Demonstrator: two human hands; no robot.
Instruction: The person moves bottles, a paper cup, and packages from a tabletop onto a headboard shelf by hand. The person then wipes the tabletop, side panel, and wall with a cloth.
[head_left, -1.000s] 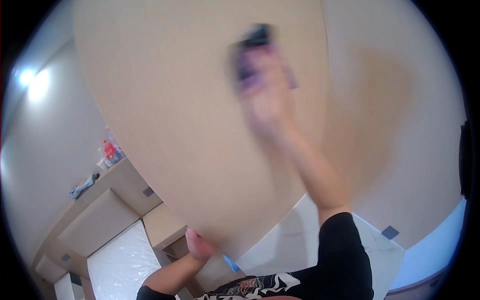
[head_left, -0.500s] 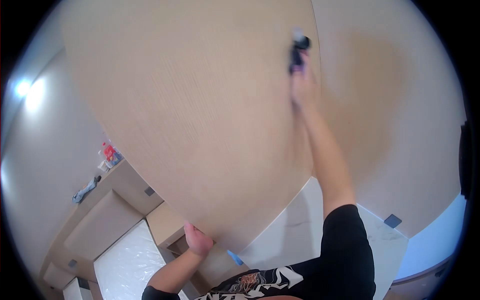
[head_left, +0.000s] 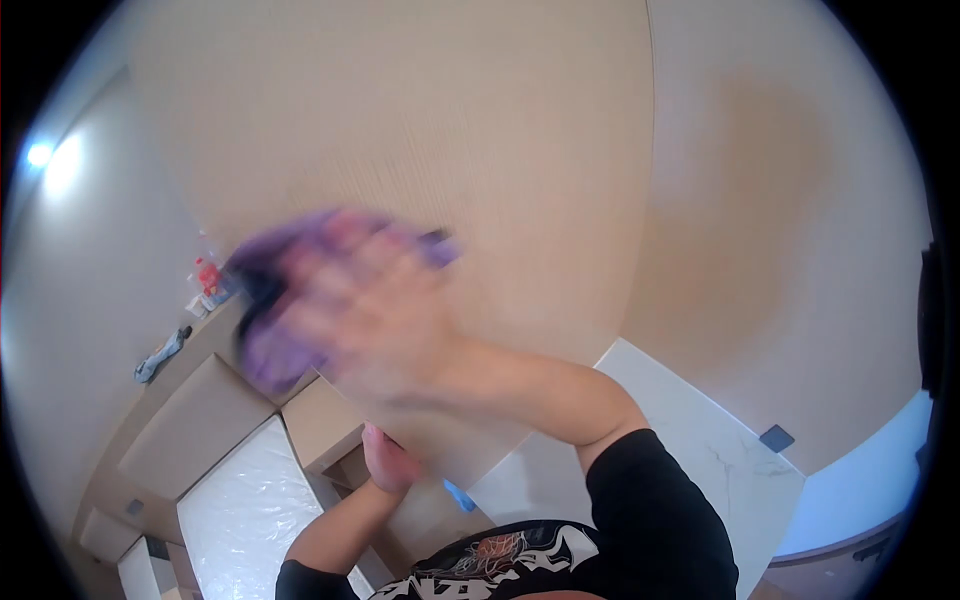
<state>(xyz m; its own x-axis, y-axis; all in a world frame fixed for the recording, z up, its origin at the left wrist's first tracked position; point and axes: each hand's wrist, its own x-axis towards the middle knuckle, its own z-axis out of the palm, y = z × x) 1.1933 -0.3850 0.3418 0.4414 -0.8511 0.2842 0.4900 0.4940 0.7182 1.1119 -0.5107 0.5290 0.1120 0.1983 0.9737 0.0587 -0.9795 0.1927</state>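
Holding a purple cloth [head_left: 283, 358] over the lower left part of a broad wood-grain panel [head_left: 500, 140], grasping it under the blurred right hand [head_left: 378, 308]. Having the left hand [head_left: 390, 462] at the panel's lower edge; cannot tell whether clenched or released, with the fingers hidden. Facing fine streaks of pale grain, bounded at right by a thin seam [head_left: 646, 180], then by an adjoining wall surface [head_left: 870, 290] with a darker tan patch [head_left: 755, 220]. Looking down to veined, marble-look floor [head_left: 725, 450] and, at left, to a plastic-wrapped mattress [head_left: 235, 505], a padded headboard [head_left: 195, 420] and a red-labelled bottle [head_left: 208, 277] on the ledge [head_left: 200, 332] above.
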